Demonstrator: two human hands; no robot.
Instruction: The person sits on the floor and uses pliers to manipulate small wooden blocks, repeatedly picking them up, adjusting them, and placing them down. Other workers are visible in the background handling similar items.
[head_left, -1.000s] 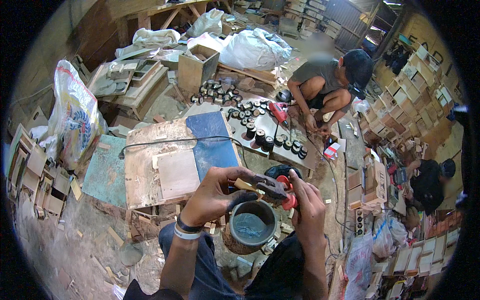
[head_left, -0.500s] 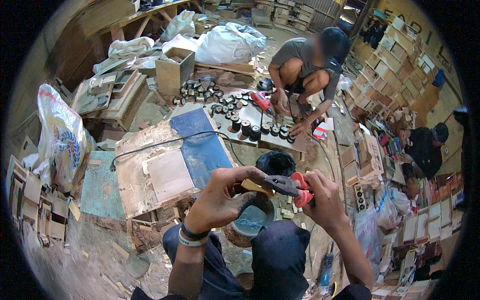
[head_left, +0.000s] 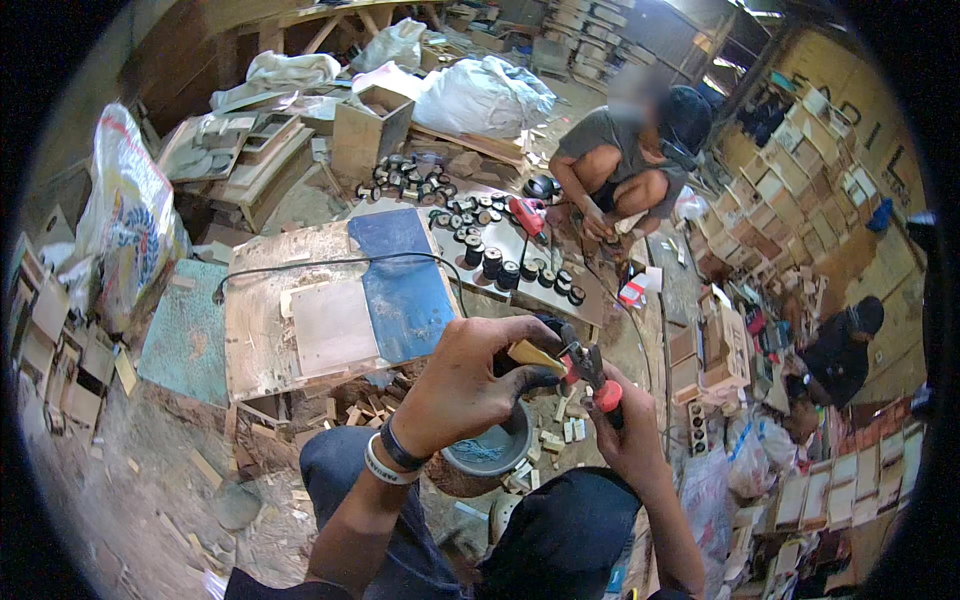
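My left hand (head_left: 465, 385) pinches a small yellowish wood piece (head_left: 534, 356) between thumb and fingers, above my knees. My right hand (head_left: 637, 430) is closed round a pair of pliers (head_left: 608, 396) with red and black handles. The dark jaws point upward, close beside the left fingertips and the end of the wood. Whether the jaws touch the wood, I cannot tell. Under my hands stands a grey bucket (head_left: 527, 440) with a heap of thin bluish bits in it, too small to name.
Ahead lies a worn board (head_left: 260, 340) with a blue panel (head_left: 405, 300) and a black cable across it. Beyond, several dark spools (head_left: 492, 262) stand by a crouching co-worker (head_left: 620, 160). Wood scraps litter the floor; stacked wooden boxes (head_left: 790, 160) line the right.
The pliers have swung from pointing left at the wood piece to pointing upward. My right hand has lowered slightly. The co-worker's hand has come back from the spools.
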